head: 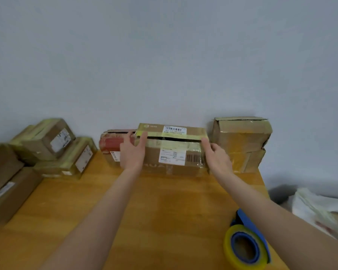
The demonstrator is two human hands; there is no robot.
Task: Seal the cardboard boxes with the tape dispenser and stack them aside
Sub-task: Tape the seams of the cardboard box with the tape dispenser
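A long cardboard box (174, 152) with white labels and yellowish tape stands at the back of the wooden table (144, 211), against the wall. A dark gap runs along its top between the flaps. My left hand (132, 152) presses flat against the box's left end with straight fingers. My right hand (215, 156) touches the right end, fingers extended. The blue tape dispenser (246, 242) with a yellow-edged roll lies on the table at the lower right, under my right forearm.
Several taped boxes (53, 151) are piled at the left. A red-sided box (111, 143) sits behind my left hand. A dented box (242, 143) stands at the back right. The table's right edge drops to white bags (320, 209) on the floor.
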